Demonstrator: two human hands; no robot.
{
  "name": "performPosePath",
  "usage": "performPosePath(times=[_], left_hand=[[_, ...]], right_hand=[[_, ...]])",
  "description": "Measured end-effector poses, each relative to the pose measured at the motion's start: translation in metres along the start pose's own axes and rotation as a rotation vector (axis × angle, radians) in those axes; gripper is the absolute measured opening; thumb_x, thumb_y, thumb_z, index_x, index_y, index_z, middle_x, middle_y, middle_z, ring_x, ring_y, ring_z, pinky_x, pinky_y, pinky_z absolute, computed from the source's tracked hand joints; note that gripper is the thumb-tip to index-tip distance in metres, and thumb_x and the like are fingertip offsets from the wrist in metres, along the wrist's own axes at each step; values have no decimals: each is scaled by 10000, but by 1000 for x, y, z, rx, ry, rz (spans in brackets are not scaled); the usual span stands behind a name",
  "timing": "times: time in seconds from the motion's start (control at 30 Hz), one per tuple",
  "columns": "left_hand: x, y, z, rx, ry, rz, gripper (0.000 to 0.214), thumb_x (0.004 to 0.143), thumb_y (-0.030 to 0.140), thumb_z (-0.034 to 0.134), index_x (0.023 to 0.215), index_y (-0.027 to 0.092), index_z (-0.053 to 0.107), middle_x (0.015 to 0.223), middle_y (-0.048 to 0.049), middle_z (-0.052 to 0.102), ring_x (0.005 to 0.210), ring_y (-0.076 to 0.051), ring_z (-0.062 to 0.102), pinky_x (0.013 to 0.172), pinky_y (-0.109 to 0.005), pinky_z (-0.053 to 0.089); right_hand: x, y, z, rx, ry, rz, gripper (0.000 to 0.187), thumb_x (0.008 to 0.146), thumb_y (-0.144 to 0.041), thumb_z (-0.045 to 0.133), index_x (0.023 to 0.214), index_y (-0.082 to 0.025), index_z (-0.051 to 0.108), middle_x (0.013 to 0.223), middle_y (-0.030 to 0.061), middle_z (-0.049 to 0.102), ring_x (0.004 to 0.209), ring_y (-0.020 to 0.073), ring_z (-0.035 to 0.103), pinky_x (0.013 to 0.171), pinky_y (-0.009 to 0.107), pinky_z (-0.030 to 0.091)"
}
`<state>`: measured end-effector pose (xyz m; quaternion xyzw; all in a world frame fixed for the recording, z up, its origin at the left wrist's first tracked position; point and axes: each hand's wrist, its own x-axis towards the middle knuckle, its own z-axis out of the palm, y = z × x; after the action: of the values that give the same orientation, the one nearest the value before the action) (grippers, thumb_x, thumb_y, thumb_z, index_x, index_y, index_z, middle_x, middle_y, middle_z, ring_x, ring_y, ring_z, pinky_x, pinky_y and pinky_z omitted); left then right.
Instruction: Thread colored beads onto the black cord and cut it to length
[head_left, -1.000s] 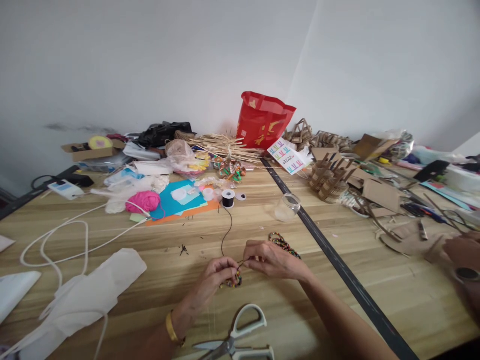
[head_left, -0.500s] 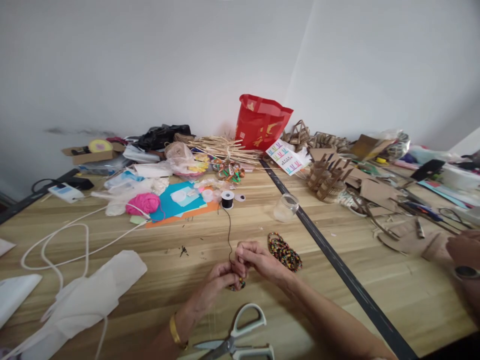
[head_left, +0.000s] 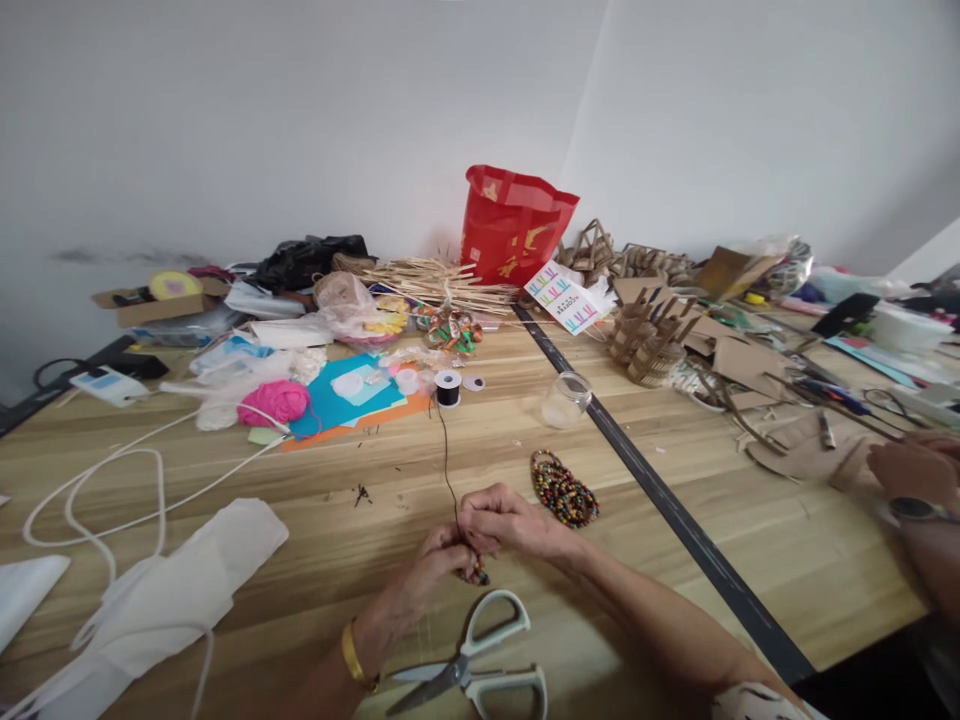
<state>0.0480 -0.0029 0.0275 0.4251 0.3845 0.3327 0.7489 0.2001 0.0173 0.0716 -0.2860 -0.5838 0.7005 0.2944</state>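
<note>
My left hand [head_left: 436,556] is closed on a small beaded bracelet [head_left: 475,573], whose many-coloured beads show below the fingers. Fingertips of my right hand [head_left: 495,520] pinch a black cord [head_left: 448,455] right against the left fingers; the exact grip is partly hidden. From there the cord runs up the table to a white spool of black cord [head_left: 448,388]. A heap of beaded bracelets [head_left: 564,490] lies just beyond my right wrist. Open-bladed scissors [head_left: 469,665] with pale handles rest in front of me, below both hands.
A clear jar [head_left: 567,400] stands near the black strip [head_left: 660,470] crossing the table. White cloth [head_left: 202,590] and a looped white cable lie left. Pink yarn [head_left: 274,403], blue paper [head_left: 352,395] and a red bag [head_left: 517,225] are farther back. Another person's hand [head_left: 919,470] is at right.
The camera view has shifted slightly, so the table items appear a little left and higher. My hands stay together at the bracelet and cord, with the right fingers drawn in slightly.
</note>
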Motion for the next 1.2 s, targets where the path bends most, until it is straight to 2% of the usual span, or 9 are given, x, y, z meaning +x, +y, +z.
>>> performPosePath(times=[0.33, 0.47, 0.53, 0.63, 0.73, 0.87, 0.93, 1.0, 1.2], left_hand=[[0, 1, 2, 11, -2, -27, 109, 577, 204, 639, 657, 131, 639, 575, 3, 576, 536, -123, 507, 565, -259, 403], [-2, 3, 2, -47, 20, -30, 140, 597, 228, 671, 689, 132, 628, 628, 1, 589, 550, -121, 529, 590, -266, 424], [-3, 6, 0, -87, -2, -60, 122, 599, 227, 666, 659, 134, 615, 580, 9, 570, 533, -119, 528, 588, -266, 425], [-2, 10, -2, -115, -25, -98, 104, 582, 210, 660, 627, 129, 612, 551, 8, 561, 509, -107, 507, 569, -259, 420], [0, 13, -4, -126, -30, -93, 101, 561, 200, 662, 606, 124, 614, 580, -1, 573, 501, -93, 484, 542, -247, 411], [3, 12, -7, -128, -33, -89, 109, 574, 216, 659, 601, 125, 607, 549, 9, 554, 479, -86, 476, 538, -247, 408], [4, 9, -8, -139, -25, -97, 121, 581, 227, 660, 602, 126, 596, 524, 17, 543, 468, -85, 475, 537, -247, 404], [5, 8, -9, -147, -14, -107, 136, 590, 241, 659, 616, 127, 591, 498, 21, 537, 465, -94, 488, 537, -251, 398], [7, 7, -10, -204, 22, -95, 154, 601, 235, 680, 620, 143, 558, 494, 34, 537, 474, -103, 501, 547, -260, 390]], right_hand=[[2, 3, -5, 19, -3, 27, 475, 802, -540, 584, 573, -155, 424, 479, -72, 383, 421, 43, 317, 426, 186, 263], [4, 0, -17, 1, -14, 4, 453, 824, -543, 557, 635, -137, 495, 575, -19, 522, 516, 80, 489, 532, 209, 398], [2, -9, -24, -92, 18, -28, 427, 841, -521, 546, 691, -123, 562, 677, 16, 580, 596, 95, 528, 584, 219, 424], [-3, -21, -35, -273, 169, -160, 401, 817, -453, 614, 596, -126, 539, 715, 19, 563, 654, 100, 519, 609, 215, 401], [-6, -26, -47, -521, 299, -228, 363, 860, -401, 573, 615, -134, 544, 780, 35, 582, 720, 119, 537, 614, 216, 392], [-8, -21, -57, -1002, 435, -164, 203, 906, -304, 503, 953, -155, 632, 995, 72, 588, 718, 113, 570, 665, 230, 426], [-9, -19, -56, -1143, 471, -115, 252, 895, -242, 501, 1119, -181, 600, 1119, 88, 556, 690, 98, 577, 700, 240, 437], [-8, -17, -49, -1125, 414, -107, 304, 876, -179, 495, 1165, -193, 588, 1157, 88, 556, 672, 89, 578, 687, 226, 444], [-3, -8, -27, -909, -8, -72, 399, 771, -95, 552, 1162, -161, 594, 1020, 62, 657, 623, 86, 572, 584, 176, 432]])
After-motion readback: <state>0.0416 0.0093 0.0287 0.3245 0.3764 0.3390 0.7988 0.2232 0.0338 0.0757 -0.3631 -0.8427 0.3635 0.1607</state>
